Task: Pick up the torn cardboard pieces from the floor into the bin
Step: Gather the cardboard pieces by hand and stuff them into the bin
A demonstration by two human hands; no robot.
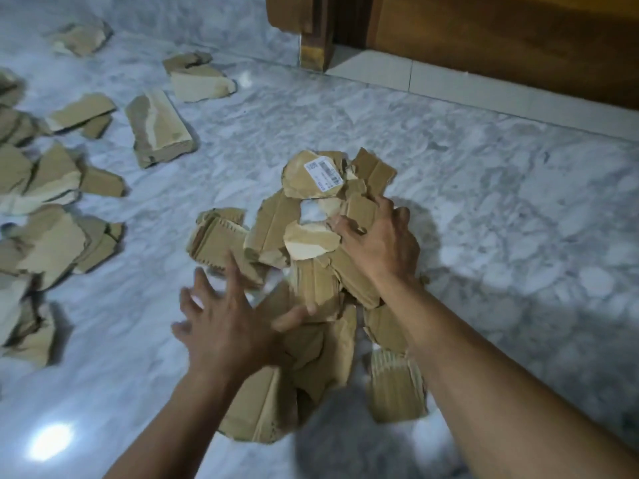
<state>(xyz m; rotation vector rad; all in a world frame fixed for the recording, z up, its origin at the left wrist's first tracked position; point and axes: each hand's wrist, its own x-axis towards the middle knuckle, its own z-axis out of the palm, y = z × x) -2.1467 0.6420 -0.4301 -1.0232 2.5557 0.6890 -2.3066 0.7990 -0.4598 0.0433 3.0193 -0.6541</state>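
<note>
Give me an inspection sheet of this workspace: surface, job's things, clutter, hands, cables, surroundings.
Surface: grey-white marble floor, glossy, with a light glare at lower left.
Job's things: heap of torn cardboard in the middle, one piece bearing a white label; scattered cardboard pieces lie across the left side. No bin in view.
Clutter: nothing seen beyond the cardboard.
Hands: left hand spread open against the heap's near left side; right hand pressed on top of the heap, fingers curled into the pieces, grip not clearly closed.
Cables: nothing seen.
Surroundings: wooden furniture with a leg at the top, pale tile strip beneath.
</note>
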